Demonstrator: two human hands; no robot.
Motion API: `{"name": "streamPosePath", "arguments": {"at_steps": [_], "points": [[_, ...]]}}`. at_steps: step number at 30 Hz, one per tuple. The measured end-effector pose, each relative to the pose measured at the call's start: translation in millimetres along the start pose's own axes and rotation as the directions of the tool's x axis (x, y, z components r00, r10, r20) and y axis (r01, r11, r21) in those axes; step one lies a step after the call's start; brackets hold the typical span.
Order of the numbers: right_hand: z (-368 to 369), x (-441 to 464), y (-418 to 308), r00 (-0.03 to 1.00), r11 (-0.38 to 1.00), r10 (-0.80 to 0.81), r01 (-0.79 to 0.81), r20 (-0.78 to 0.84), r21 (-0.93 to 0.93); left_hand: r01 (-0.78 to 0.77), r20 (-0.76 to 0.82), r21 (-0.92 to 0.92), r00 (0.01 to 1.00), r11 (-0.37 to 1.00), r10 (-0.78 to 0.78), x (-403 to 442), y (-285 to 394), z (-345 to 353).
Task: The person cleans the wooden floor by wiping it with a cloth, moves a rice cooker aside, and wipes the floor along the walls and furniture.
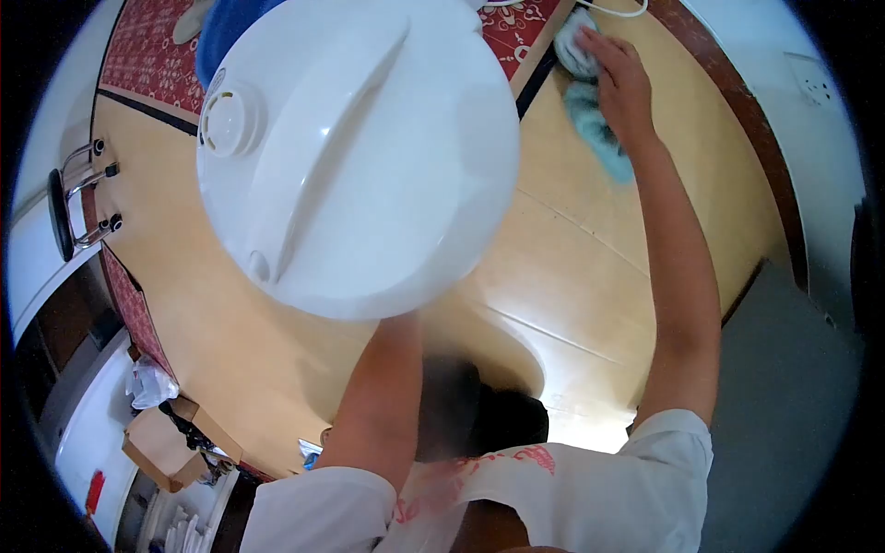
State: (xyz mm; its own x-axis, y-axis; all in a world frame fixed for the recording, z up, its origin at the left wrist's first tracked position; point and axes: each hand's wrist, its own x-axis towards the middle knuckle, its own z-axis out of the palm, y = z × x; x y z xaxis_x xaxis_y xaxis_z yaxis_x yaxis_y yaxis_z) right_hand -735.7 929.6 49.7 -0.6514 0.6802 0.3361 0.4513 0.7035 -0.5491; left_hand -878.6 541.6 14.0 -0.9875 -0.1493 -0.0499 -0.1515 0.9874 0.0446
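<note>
A large round white appliance (415,184), with a curved ridge and a round vented knob (229,120) on its face, fills the upper middle of the view. My left forearm reaches up behind its lower edge, and my left hand is hidden there. At the upper right, my right hand (625,88) presses on a bunched white and teal cloth (595,134) lying on the tan floor, its fingers bent over the white part.
A blue object (219,41) and red patterned mats (147,60) lie behind the appliance. A metal-legged stool (61,214) stands at the left, an open cardboard box (166,442) at the lower left. A grey panel (784,396) is at the right; a white cable (622,13) lies at the top.
</note>
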Motion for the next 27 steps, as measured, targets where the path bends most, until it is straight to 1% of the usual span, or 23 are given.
{"name": "streamPosePath", "arguments": {"at_steps": [3,4,7,9,11,14,16,18,19,21,24,25,27], "points": [[36.9,2.8,-6.7,0.991,0.943,-0.12,0.134,0.063,-0.305,-0.004,-0.002,0.008,1.0,1.0,0.004,0.1,-0.5,-1.4],[40.3,-4.5,-12.4,0.989,0.932,-0.111,0.137,0.095,-0.336,-0.005,0.0,0.01,1.0,1.0,0.005,0.1,-0.3,-0.5],[42.0,-56.9,-50.1,0.962,0.973,0.063,-0.001,0.265,-0.23,0.008,0.006,0.005,1.0,1.0,-0.008,0.9,1.9,-1.9],[37.6,-100.5,-64.1,0.93,0.963,-0.095,0.177,0.356,-0.204,0.012,0.017,0.012,1.0,1.0,-0.012,-0.3,2.3,-1.8],[17.7,-124.4,-80.7,0.882,0.937,-0.307,0.345,0.358,-0.045,0.018,0.021,0.014,1.0,1.0,-0.019,0.6,2.1,-1.6],[2.7,-144.1,-79.5,0.853,0.943,-0.332,0.314,0.404,0.111,0.013,0.026,0.012,1.0,1.0,-0.013,-0.2,2.1,-1.1],[-7.8,-126.3,-65.0,0.94,0.995,-0.091,0.098,0.328,-0.005,0.01,0.025,0.016,1.0,1.0,-0.01,0.5,1.8,-1.0],[-24.2,-80.8,-59.2,0.967,0.988,0.148,-0.136,0.209,-0.068,0.011,0.027,0.023,1.0,1.0,-0.011,1.2,-0.6,-1.7],[-32.9,-50.1,-55.0,0.957,0.964,0.261,-0.253,0.129,-0.078,0.01,0.026,0.024,1.0,1.0,-0.011,1.9,-0.5,-1.4],[-18.6,-7.1,-19.0,0.984,0.983,0.181,-0.181,0.0,0.035,0.014,0.027,0.027,1.0,1.0,-0.014,1.9,-1.0,-2.1],[27.4,0.4,8.1,0.984,0.983,0.167,-0.171,0.065,0.07,0.012,0.022,0.028,1.0,1.0,-0.013,1.8,-2.6,-3.3],[35.7,-11.5,-13.5,0.99,0.992,0.124,-0.122,0.065,-0.029,0.006,0.018,0.031,1.0,1.0,-0.007,2.1,-2.7,-3.1],[46.8,-42.1,-19.2,0.985,0.987,-0.134,0.143,0.111,-0.078,-0.002,0.012,0.035,1.0,0.999,0.002,1.2,-2.1,-3.5]]}}
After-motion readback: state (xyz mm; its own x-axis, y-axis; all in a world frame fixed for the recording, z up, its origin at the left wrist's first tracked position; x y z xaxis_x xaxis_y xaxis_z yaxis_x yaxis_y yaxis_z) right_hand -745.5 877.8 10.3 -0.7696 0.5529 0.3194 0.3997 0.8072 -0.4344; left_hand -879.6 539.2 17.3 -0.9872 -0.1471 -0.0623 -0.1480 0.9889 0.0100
